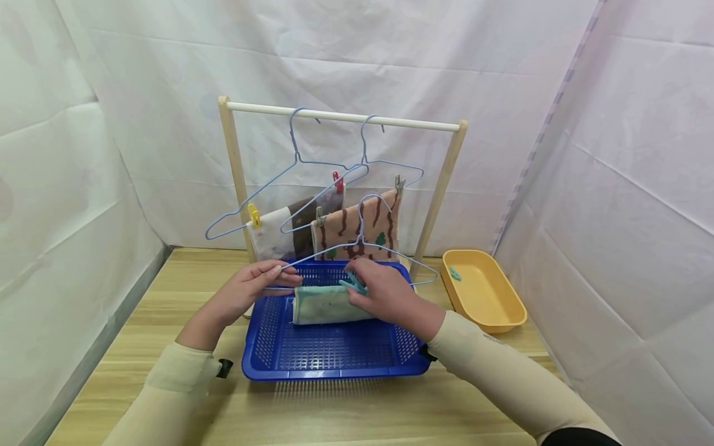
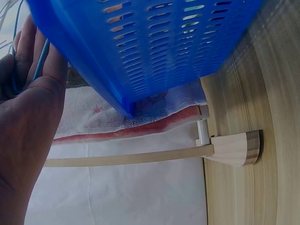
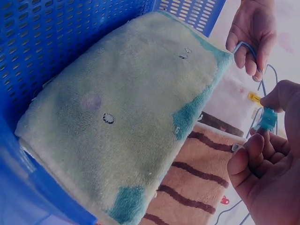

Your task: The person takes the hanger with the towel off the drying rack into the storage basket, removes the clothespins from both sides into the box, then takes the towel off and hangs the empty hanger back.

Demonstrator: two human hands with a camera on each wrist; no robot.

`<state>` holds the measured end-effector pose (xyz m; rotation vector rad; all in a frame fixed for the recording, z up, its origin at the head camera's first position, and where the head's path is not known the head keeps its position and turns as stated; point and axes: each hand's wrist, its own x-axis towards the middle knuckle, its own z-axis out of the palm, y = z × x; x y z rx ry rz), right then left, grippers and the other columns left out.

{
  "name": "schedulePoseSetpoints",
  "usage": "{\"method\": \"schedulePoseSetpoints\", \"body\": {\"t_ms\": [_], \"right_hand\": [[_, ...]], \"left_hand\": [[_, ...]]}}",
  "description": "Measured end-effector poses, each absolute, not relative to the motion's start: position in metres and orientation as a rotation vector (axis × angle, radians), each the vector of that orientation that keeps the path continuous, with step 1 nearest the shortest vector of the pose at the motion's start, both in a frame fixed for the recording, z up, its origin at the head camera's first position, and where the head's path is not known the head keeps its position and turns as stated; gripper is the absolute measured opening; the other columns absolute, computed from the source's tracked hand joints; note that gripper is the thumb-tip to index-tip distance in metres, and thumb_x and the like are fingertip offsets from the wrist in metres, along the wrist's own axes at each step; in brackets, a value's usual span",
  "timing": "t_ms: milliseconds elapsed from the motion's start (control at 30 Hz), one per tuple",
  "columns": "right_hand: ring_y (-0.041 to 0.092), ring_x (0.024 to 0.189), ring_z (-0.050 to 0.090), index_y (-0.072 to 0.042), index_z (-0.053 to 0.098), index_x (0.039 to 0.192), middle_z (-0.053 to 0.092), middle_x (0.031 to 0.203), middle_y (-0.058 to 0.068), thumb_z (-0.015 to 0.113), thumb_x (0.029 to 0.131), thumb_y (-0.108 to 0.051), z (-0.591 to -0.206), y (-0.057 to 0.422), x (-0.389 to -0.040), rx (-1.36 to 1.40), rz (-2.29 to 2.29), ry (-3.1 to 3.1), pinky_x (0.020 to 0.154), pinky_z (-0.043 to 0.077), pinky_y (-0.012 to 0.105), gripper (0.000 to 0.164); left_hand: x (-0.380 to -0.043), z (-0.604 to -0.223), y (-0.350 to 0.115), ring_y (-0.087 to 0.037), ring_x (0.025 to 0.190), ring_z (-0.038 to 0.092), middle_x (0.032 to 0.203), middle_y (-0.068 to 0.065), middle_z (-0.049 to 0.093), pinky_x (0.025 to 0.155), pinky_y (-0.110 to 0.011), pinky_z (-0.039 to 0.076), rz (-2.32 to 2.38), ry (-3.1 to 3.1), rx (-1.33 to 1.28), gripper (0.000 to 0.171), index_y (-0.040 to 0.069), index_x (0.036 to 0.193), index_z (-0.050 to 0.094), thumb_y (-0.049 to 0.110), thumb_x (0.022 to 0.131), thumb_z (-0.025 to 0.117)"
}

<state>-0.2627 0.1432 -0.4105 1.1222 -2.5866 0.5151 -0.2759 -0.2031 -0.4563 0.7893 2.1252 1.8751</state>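
My left hand grips the left end of a blue wire hanger between thumb and fingers. A pale green towel with teal patches lies folded over the hanger's lower bar, inside the blue slotted basket. My right hand pinches a teal clothespin just above the towel's upper edge. Whether the clothespin touches the towel cannot be told. In the left wrist view, the wire passes across the fingers of my left hand.
Behind the basket stands a wooden rack with a white rod. Two hangers on it carry a white-and-brown towel and a peach striped towel, both clipped. A yellow tray at right holds another teal clothespin.
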Motion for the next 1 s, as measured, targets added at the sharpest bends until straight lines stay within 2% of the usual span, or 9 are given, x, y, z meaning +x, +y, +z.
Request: {"method": "schedulePoseSetpoints", "body": {"t_ms": [300,500,733,1000], "right_hand": [[0.010,0.070,0.048,-0.011,0.066,0.131,0.054,0.088,-0.006,0.081,0.100,-0.019,-0.409,0.154,-0.260,1.081,0.556,-2.600,0.060,0.042,0.027,0.035],[0.012,0.073,0.046,-0.008,0.068,0.129,0.048,0.083,-0.004,0.083,0.099,-0.014,-0.397,0.169,-0.262,1.114,0.615,-2.594,0.063,0.039,0.030,0.035],[0.012,0.071,0.049,-0.007,0.068,0.131,0.053,0.084,-0.002,0.079,0.099,-0.007,-0.372,0.205,-0.268,1.173,0.788,-2.497,0.058,0.043,0.027,0.034],[0.015,0.064,0.045,-0.003,0.068,0.133,0.051,0.080,-0.002,0.076,0.102,-0.002,-0.355,0.248,-0.282,0.967,0.844,-2.454,0.055,0.039,0.027,0.033]], "left_hand": [[-0.276,-0.457,-0.203,-0.023,0.127,0.074,0.139,-0.023,0.073,0.105,-0.040,0.062,1.871,2.130,0.785,0.050,-0.013,0.145,0.059,0.029,0.123,0.040],[-0.276,-0.458,-0.204,-0.023,0.127,0.074,0.139,-0.023,0.073,0.105,-0.040,0.062,1.872,2.127,0.798,0.050,-0.014,0.145,0.058,0.028,0.123,0.040],[-0.277,-0.458,-0.204,-0.025,0.128,0.074,0.139,-0.023,0.073,0.106,-0.042,0.062,1.875,2.125,0.807,0.044,-0.004,0.142,0.064,0.028,0.123,0.040],[-0.277,-0.459,-0.205,-0.025,0.128,0.074,0.140,-0.025,0.072,0.106,-0.042,0.061,1.874,2.115,0.819,0.049,-0.014,0.145,0.058,0.027,0.124,0.039]]}}
